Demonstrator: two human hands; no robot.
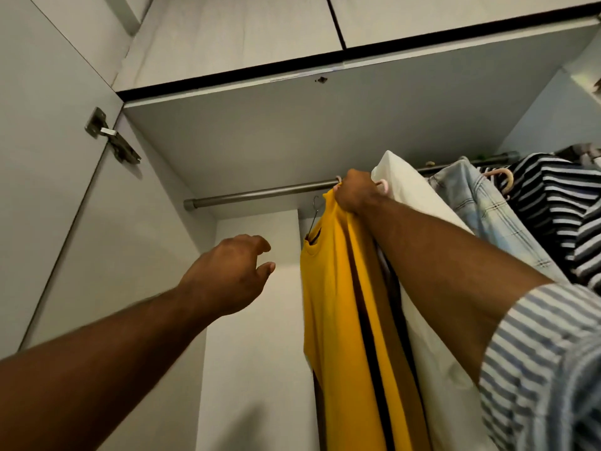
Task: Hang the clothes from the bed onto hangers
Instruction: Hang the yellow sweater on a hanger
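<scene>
Your right hand (354,190) grips the yellow shirt (335,304), hanger (313,216) seemingly not yet on the rail (260,192); left hand (227,275) loose, empty — remainder unseen.

Dim warm indoor light; soft shadows; slight motion blur; wide-angle edge distortion.

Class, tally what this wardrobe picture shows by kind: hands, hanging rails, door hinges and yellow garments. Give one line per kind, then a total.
Hands: 2, the left hand and the right hand
Hanging rail: 1
Door hinge: 1
Yellow garment: 1
Total: 5
</scene>
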